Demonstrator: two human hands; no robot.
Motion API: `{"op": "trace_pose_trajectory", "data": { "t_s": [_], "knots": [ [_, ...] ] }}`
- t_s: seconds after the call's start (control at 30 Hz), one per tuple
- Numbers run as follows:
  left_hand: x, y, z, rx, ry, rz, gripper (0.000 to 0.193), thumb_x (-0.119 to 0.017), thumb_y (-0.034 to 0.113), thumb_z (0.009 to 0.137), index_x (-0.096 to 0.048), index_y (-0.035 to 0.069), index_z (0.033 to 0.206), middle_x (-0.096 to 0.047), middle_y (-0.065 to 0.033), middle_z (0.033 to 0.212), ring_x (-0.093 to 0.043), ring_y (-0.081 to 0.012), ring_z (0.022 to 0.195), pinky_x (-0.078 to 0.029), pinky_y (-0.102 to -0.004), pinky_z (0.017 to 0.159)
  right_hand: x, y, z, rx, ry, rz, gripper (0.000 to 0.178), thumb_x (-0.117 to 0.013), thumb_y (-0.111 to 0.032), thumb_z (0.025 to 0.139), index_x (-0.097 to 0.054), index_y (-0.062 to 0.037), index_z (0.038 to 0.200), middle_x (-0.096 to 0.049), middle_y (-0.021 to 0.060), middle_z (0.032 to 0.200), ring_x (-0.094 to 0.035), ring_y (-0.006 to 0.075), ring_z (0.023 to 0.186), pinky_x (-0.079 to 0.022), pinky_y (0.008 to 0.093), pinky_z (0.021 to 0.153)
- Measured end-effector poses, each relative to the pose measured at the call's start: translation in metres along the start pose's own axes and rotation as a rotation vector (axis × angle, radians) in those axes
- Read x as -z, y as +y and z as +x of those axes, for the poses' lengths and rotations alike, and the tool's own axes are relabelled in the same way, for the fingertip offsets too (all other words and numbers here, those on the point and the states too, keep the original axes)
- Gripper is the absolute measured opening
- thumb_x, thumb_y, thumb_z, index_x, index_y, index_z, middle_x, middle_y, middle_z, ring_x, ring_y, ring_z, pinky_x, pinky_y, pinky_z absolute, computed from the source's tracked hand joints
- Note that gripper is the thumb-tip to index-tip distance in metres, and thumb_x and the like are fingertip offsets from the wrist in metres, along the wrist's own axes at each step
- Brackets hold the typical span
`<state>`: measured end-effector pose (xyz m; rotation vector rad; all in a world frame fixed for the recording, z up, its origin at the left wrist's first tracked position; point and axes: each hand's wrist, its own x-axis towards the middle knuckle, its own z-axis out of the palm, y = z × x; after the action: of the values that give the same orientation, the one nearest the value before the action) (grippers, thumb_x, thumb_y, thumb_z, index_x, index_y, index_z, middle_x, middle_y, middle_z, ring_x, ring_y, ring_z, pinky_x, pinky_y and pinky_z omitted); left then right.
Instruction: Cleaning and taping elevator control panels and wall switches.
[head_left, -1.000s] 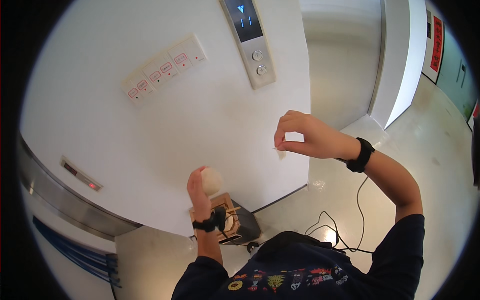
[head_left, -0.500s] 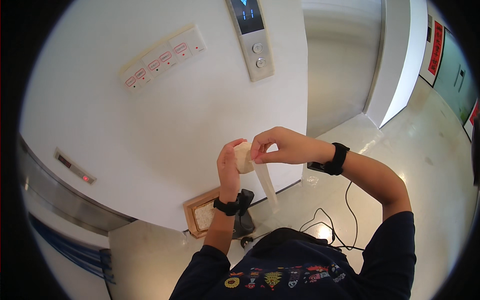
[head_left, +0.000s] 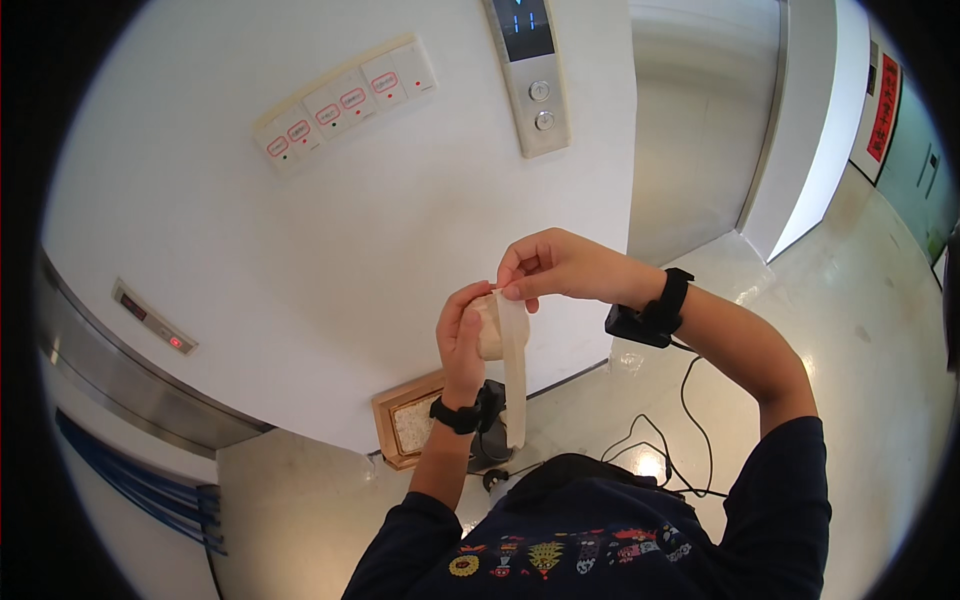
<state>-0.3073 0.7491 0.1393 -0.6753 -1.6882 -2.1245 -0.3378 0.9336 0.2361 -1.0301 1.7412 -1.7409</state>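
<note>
My left hand (head_left: 463,335) is wrapped round a cream roll of masking tape (head_left: 489,338), held up in front of the white wall. Thumb and fingertips of my right hand (head_left: 535,268) pinch the top of a long pale tape strip (head_left: 514,375) just above the roll's right side. The strip hangs down in front of the roll, its lower end loose near a dark object on the floor. Whether the strip is still joined to the roll, I cannot tell. Each wrist wears a black strap with a small black box.
A wall carries a switch panel (head_left: 345,103) and an elevator call panel (head_left: 535,85); a metal elevator door (head_left: 700,120) is at the right. Below my left hand stands a wood-framed bin (head_left: 385,420). Black cables (head_left: 690,425) trail over the floor.
My right hand has risen slightly with the pinched tape end. The strip has swung from a slant to the right to hanging nearly straight, now across the roll's front.
</note>
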Motion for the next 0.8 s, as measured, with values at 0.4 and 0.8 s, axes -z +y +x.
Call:
{"op": "trace_pose_trajectory", "data": {
  "t_s": [0.4,0.8],
  "knots": [
    [0.009,0.009,0.003,-0.067,0.019,-0.072,0.034,-0.043,0.023,0.087,-0.05,-0.004,0.108,-0.057,-0.0123,0.103,-0.055,-0.017,0.093,-0.044,-0.0285,0.083,-0.003,0.006,0.016,-0.011,0.01,0.045,0.008,-0.057,-0.008,0.084,-0.059,-0.0019,0.089,-0.059,0.0006,0.08,-0.054,0.0073,0.073,-0.045,0.0219,0.069],
    [0.013,0.013,0.002,-0.077,0.016,0.006,0.043,-0.038,0.03,0.087,-0.045,-0.004,0.113,-0.053,-0.0142,0.105,-0.053,-0.0206,0.096,-0.044,-0.0312,0.082,-0.017,0.024,0.026,0.12,0.072,-0.095,0.013,-0.063,-0.015,0.08,-0.06,-0.0051,0.088,-0.057,-0.0009,0.081,-0.05,0.0078,0.077,-0.042,0.0228,0.071]
  ]
}}
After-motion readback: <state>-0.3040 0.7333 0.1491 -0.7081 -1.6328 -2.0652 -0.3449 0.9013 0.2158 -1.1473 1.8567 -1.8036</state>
